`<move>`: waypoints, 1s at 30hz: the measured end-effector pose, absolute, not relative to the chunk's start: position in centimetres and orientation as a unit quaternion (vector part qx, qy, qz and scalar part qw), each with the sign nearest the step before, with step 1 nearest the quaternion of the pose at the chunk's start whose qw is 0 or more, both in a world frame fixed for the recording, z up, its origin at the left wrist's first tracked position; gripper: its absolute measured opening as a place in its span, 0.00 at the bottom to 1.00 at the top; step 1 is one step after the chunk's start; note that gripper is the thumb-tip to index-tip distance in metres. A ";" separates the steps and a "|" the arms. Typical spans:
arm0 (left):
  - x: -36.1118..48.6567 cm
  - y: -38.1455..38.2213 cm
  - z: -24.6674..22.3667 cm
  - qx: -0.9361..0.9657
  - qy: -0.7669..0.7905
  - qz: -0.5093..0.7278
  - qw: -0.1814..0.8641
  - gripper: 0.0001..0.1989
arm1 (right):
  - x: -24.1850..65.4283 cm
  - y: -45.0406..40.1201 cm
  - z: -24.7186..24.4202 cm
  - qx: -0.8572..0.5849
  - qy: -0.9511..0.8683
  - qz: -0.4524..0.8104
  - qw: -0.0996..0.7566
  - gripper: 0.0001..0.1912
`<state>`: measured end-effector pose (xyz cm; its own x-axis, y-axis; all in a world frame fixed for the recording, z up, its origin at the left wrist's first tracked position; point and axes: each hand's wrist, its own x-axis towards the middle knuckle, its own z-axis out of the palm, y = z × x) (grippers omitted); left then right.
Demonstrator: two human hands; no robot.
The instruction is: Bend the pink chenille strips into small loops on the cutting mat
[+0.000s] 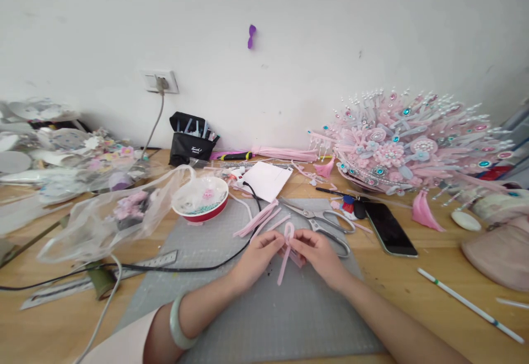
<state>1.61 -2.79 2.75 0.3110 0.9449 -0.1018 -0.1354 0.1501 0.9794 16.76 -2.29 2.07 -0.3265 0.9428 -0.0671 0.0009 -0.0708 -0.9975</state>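
A pink fuzzy strip (289,230) is bent into an upright loop, and one of its ends hangs down over the grey cutting mat (198,303). My left hand (264,251) pinches it from the left, a green bangle on that wrist. From the right, my right hand (316,251) pinches the same strip, the two hands nearly touching. More pink strips (258,218) lie on the mat just behind my left hand. Silver scissors (316,219) rest behind my right hand, their handles pointing right.
A red-rimmed bowl (212,209) of beads stands back left beside a plastic bag (159,209). A black cable (185,268) crosses the mat. To the right are a phone (388,229), a white stick (467,303) and a large pink beaded headdress (397,154).
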 end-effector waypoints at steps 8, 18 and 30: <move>1.6 -2.6 2.3 0.476 0.412 0.429 0.647 0.12 | 16.7 -2.2 2.1 -0.422 -0.547 0.608 0.391 0.15; 1.3 -2.5 2.4 0.472 0.392 0.430 0.662 0.09 | 16.4 -2.5 2.2 -0.427 -0.517 0.636 0.382 0.14; 1.7 -2.6 2.0 0.483 0.359 0.415 0.682 0.10 | 16.3 -2.5 1.6 -0.441 -0.448 0.657 0.416 0.14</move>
<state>1.65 -2.62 2.03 0.3986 0.9128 -0.0889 -0.2191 0.1889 0.9572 16.28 -2.52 1.59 -0.2657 0.9417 -0.2066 -0.1513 -0.2524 -0.9557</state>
